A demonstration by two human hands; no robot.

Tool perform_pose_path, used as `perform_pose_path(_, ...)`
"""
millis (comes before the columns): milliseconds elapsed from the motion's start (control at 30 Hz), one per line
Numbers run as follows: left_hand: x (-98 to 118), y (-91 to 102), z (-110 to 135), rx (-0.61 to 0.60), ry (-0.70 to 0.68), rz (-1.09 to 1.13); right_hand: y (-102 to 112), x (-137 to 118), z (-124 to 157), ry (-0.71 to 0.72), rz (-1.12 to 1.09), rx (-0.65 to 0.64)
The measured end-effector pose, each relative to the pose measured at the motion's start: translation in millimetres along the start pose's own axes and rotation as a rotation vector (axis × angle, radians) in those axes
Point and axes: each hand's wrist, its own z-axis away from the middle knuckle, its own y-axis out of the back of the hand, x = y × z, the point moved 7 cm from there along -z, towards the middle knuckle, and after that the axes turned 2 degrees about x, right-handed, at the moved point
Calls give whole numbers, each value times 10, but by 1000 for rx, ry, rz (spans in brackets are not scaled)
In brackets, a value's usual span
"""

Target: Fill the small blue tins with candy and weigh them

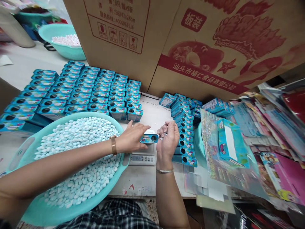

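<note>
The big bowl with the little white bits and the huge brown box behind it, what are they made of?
The basin looks like plastic: smooth, evenly teal, with a moulded rim. The box looks like cardboard: matte brown, with folded edges and red printing.

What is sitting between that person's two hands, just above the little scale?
A small blue tin, in the head view. The left hand holds its end; the right hand, holding white tablets, is close beside it.

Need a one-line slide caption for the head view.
Left hand holds a blue tin at a small scale; right hand cups a few tablets beside it.
</note>
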Motion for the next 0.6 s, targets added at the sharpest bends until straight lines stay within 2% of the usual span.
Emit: perform_pose_path(600,0,-23,-18,1,4,-57,-26,-36,10,61,83,-73)
